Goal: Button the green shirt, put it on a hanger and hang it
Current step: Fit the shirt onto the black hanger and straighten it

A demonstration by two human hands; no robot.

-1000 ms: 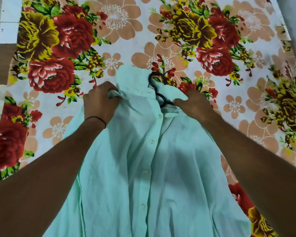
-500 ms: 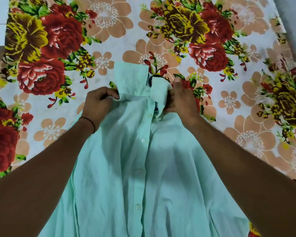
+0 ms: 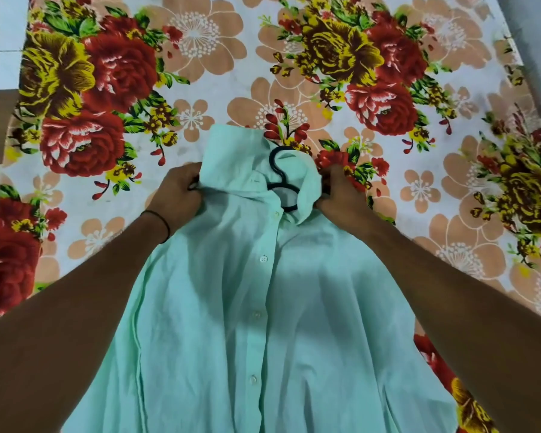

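Observation:
The mint green shirt point(image 3: 263, 307) lies front up on the flowered bed sheet, its placket buttoned down the middle. A black hanger point(image 3: 280, 179) sits inside the neck; only its hook and a short piece of its body show through the collar opening. My left hand point(image 3: 181, 195) grips the left shoulder of the shirt next to the raised collar. My right hand point(image 3: 338, 195) holds the right shoulder just beside the folded collar flap. Both forearms reach over the shirt, and its sleeves are hidden beneath them.
The flowered sheet point(image 3: 200, 73) covers the whole bed around the shirt. White and brown floor or wall strips point(image 3: 0, 73) run along the left edge. A grey wall point(image 3: 537, 35) shows at the top right.
The right collar flap, folded across the hanger hook half a second ago, now lies back so the hook shows. My right hand has moved outward to the shoulder.

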